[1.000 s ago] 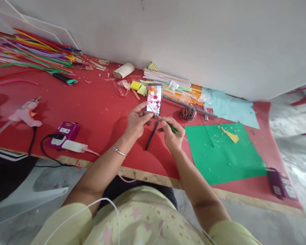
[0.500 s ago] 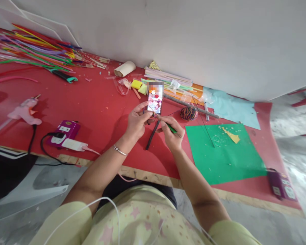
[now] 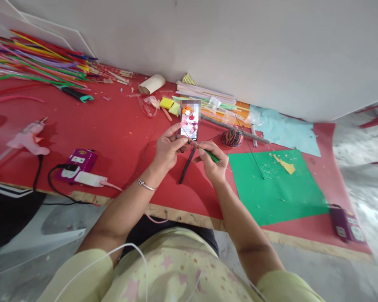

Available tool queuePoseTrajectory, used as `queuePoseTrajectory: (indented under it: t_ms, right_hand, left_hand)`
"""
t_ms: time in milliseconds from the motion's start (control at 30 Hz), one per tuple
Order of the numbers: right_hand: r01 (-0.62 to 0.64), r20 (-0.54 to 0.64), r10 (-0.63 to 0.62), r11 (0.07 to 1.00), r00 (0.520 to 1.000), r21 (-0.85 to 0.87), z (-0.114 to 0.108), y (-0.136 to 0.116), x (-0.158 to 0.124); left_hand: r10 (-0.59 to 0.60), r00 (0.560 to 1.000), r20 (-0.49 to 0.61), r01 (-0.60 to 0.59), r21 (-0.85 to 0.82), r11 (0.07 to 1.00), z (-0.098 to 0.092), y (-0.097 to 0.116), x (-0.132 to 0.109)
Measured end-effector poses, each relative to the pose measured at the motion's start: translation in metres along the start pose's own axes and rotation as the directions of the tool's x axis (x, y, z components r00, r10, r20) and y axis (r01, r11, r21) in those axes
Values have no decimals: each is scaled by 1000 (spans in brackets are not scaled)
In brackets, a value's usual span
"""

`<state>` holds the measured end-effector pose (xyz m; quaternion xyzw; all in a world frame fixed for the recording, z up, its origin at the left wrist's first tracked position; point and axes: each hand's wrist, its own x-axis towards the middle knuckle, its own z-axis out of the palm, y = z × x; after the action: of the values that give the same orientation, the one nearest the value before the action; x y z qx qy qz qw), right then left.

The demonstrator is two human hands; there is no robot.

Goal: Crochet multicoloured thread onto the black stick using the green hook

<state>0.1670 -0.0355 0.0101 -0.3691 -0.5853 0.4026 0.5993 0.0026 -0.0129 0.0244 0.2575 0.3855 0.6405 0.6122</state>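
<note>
- L hand (image 3: 170, 149) & R hand (image 3: 212, 165) meet over red table (image 3: 119, 134), fingertips nearly touching.
- Both pinched narrow on 1 thin green stem (image 3: 214, 158): L thumb + forefinger on its 10 o'clock end, R fist round the shaft, bare tip poking out at 4 o'clock.
- Stem is off the table, just in front of phone (image 3: 189, 121), which stands at 12 o'clock of the hands.
- Black strip (image 3: 186, 165) lies under the hands, pointing to 7 o'clock.
- Green sheet (image 3: 277, 188) at 3 o'clock, yarn ball (image 3: 232, 137) at 2.
- Judgement: keep pinches close so the stem doesn't bow; turn w/ R, hold L steady; mind the bare tip.
- Writing: none legible. Phone screen blurred; purple power strip (image 3: 78, 161) at 9 o'clock has marks too small to read.
</note>
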Motion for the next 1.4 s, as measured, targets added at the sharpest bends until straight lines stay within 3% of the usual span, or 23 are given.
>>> queuePoseTrajectory:
  t_ms: [133, 300, 367, 433, 567, 900, 1100, 1200, 1400]
  right_hand:
    - [-126, -73, 139, 980, 988, 156, 4, 12, 0]
    - [-187, -173, 228, 957, 958, 222, 11, 15, 0]
    - [-129, -169, 149, 984, 974, 122, 11, 12, -2]
    - [4, -101, -10, 998, 995, -56, 9, 9, -6]
    - [276, 55, -272, 916, 961, -293, 4, 10, -12]
    - [350, 83, -345, 857, 935, -378, 2, 9, -9]
    - [322, 122, -298, 888, 947, -328, -2, 1, -4]
    - [249, 58, -242, 933, 968, -261, -3, -5, -1]
    - [79, -38, -84, 990, 996, -118, -3, -8, 3]
  left_hand:
    - [-53, 999, -11, 53, -55, 997, 2, -1, -1]
    - [26, 999, -34, -27, -6, 1000, 3, -5, -1]
    - [41, 998, -51, -41, 5, 999, 2, -6, -1]
    - [35, 997, -67, -34, 4, 999, 2, -6, 0]
    - [-21, 998, -57, 19, -31, 999, 3, -4, -2]
    - [-76, 996, -38, 75, -34, 997, 5, 3, -4]
    - [-41, 997, -62, 37, -58, 998, 1, 3, 2]
    - [14, 992, -124, -23, -70, 997, -3, 3, 6]
    - [1, 1000, -18, -1, 0, 1000, -1, -4, 2]
